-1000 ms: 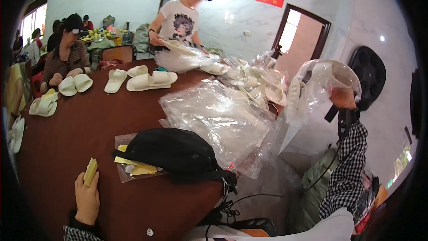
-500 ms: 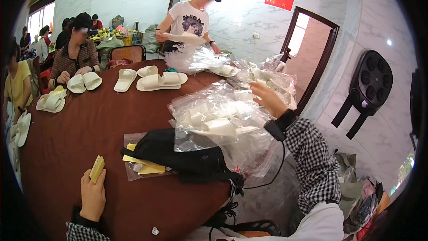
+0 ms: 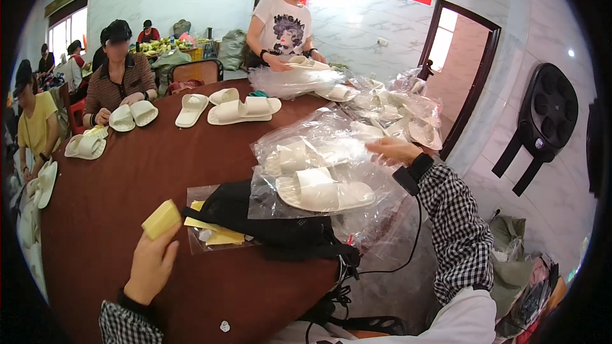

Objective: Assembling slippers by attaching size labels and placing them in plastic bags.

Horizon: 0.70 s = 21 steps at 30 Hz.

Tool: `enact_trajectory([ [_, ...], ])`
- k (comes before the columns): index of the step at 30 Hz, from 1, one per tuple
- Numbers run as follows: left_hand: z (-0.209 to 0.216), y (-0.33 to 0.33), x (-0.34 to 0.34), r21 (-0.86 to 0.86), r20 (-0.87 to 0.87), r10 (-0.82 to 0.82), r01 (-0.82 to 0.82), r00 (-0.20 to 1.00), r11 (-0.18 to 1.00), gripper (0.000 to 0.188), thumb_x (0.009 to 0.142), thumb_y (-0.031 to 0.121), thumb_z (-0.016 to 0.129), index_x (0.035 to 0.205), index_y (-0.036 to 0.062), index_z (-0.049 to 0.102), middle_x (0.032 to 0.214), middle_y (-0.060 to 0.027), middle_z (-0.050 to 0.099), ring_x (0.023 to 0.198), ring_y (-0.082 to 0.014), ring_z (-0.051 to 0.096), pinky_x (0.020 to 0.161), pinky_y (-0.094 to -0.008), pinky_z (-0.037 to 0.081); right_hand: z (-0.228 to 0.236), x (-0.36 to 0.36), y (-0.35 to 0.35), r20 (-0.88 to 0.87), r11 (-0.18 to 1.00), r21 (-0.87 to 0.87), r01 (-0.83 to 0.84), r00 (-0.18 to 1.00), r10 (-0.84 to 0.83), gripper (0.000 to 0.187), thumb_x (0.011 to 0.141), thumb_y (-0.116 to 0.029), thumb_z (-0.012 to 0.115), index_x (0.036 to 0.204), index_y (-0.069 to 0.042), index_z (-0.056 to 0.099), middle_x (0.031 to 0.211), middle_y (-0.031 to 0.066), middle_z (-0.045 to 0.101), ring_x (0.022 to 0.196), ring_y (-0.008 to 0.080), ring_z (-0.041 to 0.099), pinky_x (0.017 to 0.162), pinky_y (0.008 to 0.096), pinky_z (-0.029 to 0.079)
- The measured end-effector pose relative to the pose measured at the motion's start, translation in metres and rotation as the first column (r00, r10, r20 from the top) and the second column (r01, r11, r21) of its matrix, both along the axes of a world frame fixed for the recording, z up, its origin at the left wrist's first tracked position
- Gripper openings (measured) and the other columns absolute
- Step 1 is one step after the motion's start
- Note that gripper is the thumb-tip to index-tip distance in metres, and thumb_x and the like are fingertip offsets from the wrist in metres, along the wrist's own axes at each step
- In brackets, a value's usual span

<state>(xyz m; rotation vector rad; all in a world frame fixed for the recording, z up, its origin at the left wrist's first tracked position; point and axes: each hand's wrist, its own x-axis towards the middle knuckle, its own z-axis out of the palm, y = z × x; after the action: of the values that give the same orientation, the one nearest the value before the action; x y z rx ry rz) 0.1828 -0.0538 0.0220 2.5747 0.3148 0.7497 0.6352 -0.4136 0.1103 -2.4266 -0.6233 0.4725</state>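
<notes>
My left hand (image 3: 153,264), above the brown tabletop at the near left, grips a small stack of yellow paper slips (image 3: 161,218) between thumb and fingers. On the right, my right hand (image 3: 396,151) reaches over a pile of clear plastic bags. Its fingers are drawn together at a clear plastic bag (image 3: 377,175), seemingly pinching the film; glare blurs the exact contact. White slippers (image 3: 325,191) lie inside the bags just left of that hand. Under the pile's near side is a black cloth bag (image 3: 280,232), beside more yellow slips (image 3: 224,236) in a clear bag.
The brown-covered round table (image 3: 121,197) carries several loose white slippers (image 3: 245,109) along its far side. Bagged slippers (image 3: 398,105) are heaped at the far right. A co-worker (image 3: 284,22) stands across, handling slippers; another (image 3: 118,79) sits at left. A black cable (image 3: 414,242) hangs from my right wrist.
My right hand has come down and its fingers have closed at the bags. The bagged slippers lie turned more into view. My left hand has risen slightly, tilting the yellow slips.
</notes>
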Motion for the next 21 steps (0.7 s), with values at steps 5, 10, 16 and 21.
enact_trajectory([
  [5, 0.023, -0.038, 0.058, -0.066, 0.008, -0.226, 0.226, 0.974, 0.972, 0.037, 0.093, 0.011, 0.060, 0.129, 0.0030, 0.059, 0.123, -0.0233, 0.060, 0.114, -0.0393, 0.058, 0.097, -0.0418, 0.046, -0.007, -0.005, 0.008, -0.001, 0.953, 0.304, -0.014, 1.000, 0.015, 0.031, 0.095, -0.035, 0.061, 0.086, -0.006, 0.069, 0.070, -0.0018, 0.060, 0.061, 0.0067, 0.053, 0.052, 0.0231, 0.043],
  [10, 0.021, -0.071, 0.128, 0.207, 0.056, -0.415, 0.396, 0.908, 0.895, 0.051, 0.095, 0.022, 0.060, 0.141, 0.0059, 0.048, 0.136, -0.0230, 0.051, 0.129, -0.0401, 0.046, 0.109, -0.0470, 0.035, 0.005, 0.003, -0.013, -0.096, 0.500, 0.852, 0.159, 0.984, -0.149, 0.023, 0.099, -0.029, 0.055, 0.095, -0.009, 0.064, 0.082, -0.0005, 0.061, 0.063, 0.0080, 0.054, 0.053, 0.0212, 0.043],
  [16, 0.001, -0.079, 0.177, 0.438, -0.081, -0.295, 0.300, 0.952, 0.847, 0.051, 0.099, 0.037, 0.049, 0.139, 0.0049, 0.048, 0.141, -0.0214, 0.048, 0.135, -0.0371, 0.040, 0.111, -0.0560, 0.029, -0.003, -0.092, -0.027, -0.326, 0.168, 0.933, 0.318, 0.945, 0.020, 0.033, 0.103, -0.030, 0.045, 0.121, -0.003, 0.052, 0.108, 0.0079, 0.061, 0.091, 0.0188, 0.064, 0.068, 0.0265, 0.055],
  [21, 0.011, -0.088, 0.220, 0.297, -0.108, -0.270, 0.291, 0.957, 0.909, 0.046, 0.100, 0.036, 0.046, 0.134, 0.0053, 0.051, 0.126, -0.0190, 0.060, 0.120, -0.0375, 0.053, 0.103, -0.0568, 0.035, -0.033, -0.093, -0.089, -0.539, -0.017, 0.714, 0.700, 0.565, 0.624, 0.045, 0.103, -0.027, 0.045, 0.141, -0.003, 0.039, 0.129, 0.0209, 0.056, 0.089, 0.0204, 0.067, 0.068, 0.0229, 0.059],
])
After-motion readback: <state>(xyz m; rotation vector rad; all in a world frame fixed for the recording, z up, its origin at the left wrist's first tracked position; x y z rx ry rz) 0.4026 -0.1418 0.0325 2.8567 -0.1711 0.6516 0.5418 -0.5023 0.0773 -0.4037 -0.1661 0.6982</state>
